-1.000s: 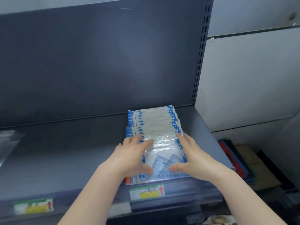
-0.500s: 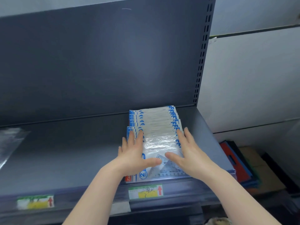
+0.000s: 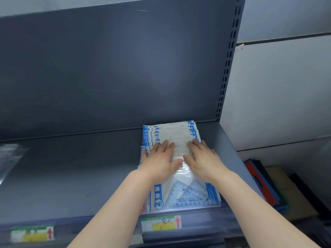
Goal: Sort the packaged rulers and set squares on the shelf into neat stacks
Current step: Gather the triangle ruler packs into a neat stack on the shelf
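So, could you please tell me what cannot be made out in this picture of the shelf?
All in the head view:
- Fanned clear-and-blue set-square packets: their middles lie under the left hand and right hand; count unclear.
- Clear plastic bag: cut by the left edge, blurred.
- Left yellow-and-green shelf label: writing too blurred to read.
- Red and blue folders: partly behind the grey shelf.

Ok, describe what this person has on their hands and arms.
Nothing is worn. The left hand and right hand are bare: no gloves, rings or watch show. The left forearm and right forearm are bare too, no sleeve in view.
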